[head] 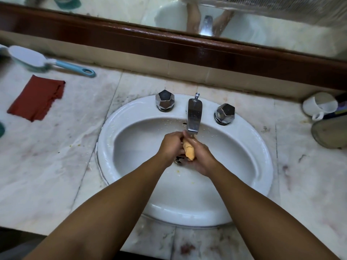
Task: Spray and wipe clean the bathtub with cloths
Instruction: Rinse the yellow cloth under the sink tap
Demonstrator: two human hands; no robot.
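Observation:
Both my hands are over the white sink basin (234, 166), just below the chrome faucet spout (194, 117). Between them is a rolled-up orange cloth (189, 150). My left hand (171, 145) grips its upper end and my right hand (200, 158) holds it from below and from the right. A dark red cloth (36, 98) lies flat on the marble counter at the left, away from both hands. No bathtub is in view.
Two chrome faceted taps (165, 100) (224, 113) flank the spout. A blue-handled white brush (37, 61) lies at the far left of the counter. A white cup (317, 106) on its side and a round dish (330, 134) sit at the right edge. A mirror runs along the back.

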